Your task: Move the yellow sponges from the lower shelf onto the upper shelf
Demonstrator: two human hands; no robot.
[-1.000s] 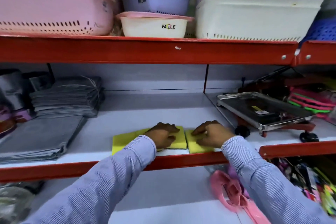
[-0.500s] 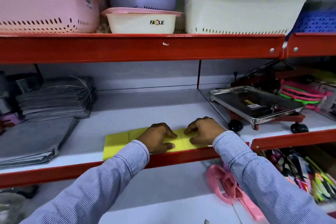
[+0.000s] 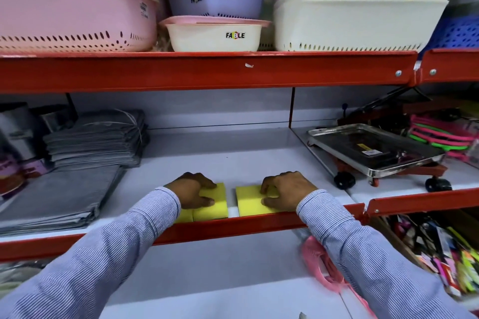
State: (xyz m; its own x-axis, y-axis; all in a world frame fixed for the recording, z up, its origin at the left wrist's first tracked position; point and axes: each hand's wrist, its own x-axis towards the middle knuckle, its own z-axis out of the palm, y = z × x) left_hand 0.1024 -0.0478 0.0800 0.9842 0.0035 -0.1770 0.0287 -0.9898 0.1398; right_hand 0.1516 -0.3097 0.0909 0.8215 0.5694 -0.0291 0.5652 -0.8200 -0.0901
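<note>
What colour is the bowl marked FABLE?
Cream bowl with a pink rim, seen in the head view.

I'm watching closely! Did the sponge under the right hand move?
Yes. The right sponge slid right along the red shelf edge, leaving a gap from the left sponges.

left hand (image 3: 193, 193), right hand (image 3: 286, 193), on yellow sponges (image 3: 248, 202)

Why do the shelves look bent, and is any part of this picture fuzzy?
Head view: the wide-angle lens bows the red shelf edge; the striped sleeves and the pink baskets near the borders smear. The middle is sharper: the left hand, right hand and yellow sponges. Lighting is even, with soft shadow under the shelf.
</note>
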